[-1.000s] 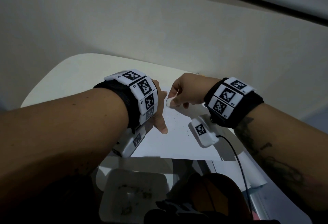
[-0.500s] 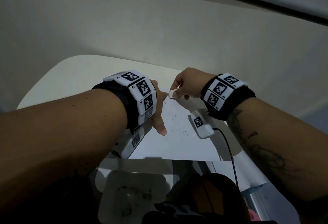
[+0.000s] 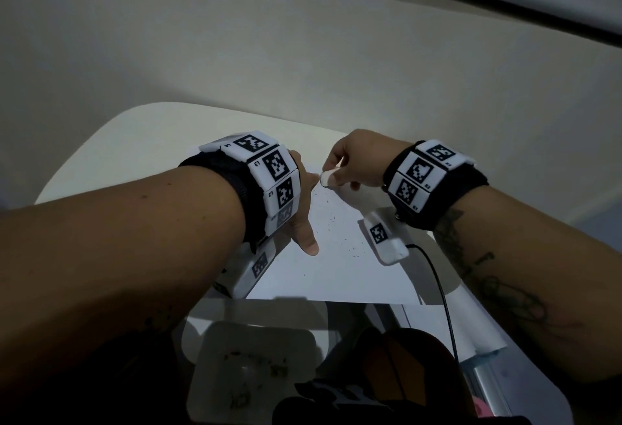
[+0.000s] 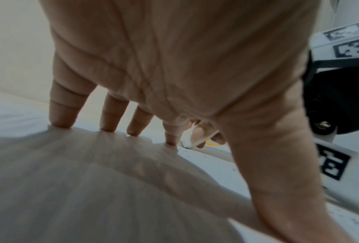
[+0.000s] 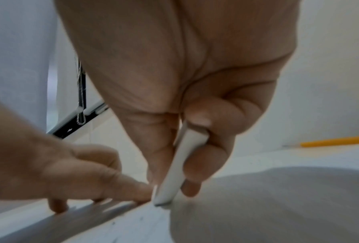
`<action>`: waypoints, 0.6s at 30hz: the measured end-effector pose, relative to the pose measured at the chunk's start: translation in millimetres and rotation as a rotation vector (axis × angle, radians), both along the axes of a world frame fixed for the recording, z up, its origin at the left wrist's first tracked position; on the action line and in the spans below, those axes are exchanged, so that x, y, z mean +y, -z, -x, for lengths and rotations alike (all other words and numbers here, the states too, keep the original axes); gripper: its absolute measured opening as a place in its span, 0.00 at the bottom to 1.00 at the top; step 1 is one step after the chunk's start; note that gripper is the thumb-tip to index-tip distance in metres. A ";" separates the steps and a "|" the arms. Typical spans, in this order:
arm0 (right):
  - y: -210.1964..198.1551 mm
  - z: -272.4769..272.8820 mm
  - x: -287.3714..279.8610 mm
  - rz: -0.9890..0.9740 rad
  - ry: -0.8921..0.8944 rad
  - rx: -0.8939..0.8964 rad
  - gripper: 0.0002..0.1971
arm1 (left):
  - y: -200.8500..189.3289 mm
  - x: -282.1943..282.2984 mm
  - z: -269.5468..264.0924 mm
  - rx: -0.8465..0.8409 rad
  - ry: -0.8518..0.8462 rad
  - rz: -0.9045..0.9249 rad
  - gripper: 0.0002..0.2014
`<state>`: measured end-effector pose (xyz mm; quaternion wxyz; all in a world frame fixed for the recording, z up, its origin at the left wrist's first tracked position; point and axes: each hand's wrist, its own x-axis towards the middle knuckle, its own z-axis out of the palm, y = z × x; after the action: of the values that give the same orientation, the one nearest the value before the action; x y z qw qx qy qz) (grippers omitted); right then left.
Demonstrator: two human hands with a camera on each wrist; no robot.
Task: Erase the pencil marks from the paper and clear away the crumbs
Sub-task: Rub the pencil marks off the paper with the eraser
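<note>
Pinching eraser (image 5: pixel 175 166) in right hand (image 3: pixel 356 162), beside left hand (image 3: pixel 304 202) fingertips

Head view looks down, wrist views close under palms, all sharing the paper (image 3: pixel 336 273).

I saw a white table (image 3: pixel 111 151) with a rounded far corner set against a pale wall; a white sheet of paper (image 3: pixel 336 273) lay flat on it, its near edge straight; small dark crumbs (image 3: pixel 331 221) were scattered over the sheet; a yellow pencil (image 5: pixel 336 141) lay on the tabletop beyond the paper.
</note>
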<state>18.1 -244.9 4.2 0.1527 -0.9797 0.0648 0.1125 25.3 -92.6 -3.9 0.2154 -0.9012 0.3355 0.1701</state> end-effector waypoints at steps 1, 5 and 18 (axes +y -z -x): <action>1.6 2.6 -0.5 0.009 -0.007 0.015 0.07 | 1.2 0.0 0.0 -0.002 0.001 -0.007 0.62; -7.1 21.3 -4.7 0.053 -0.093 0.180 0.07 | 6.1 -2.1 -2.7 -0.012 0.017 -0.002 0.65; -8.1 9.6 -3.6 0.080 -0.059 0.124 0.06 | 5.2 -0.9 -2.0 -0.011 0.013 0.017 0.64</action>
<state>8.5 -248.4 12.4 0.1057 -0.9777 0.0496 0.1745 27.3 -93.6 -9.1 0.2105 -0.9016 0.3419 0.1609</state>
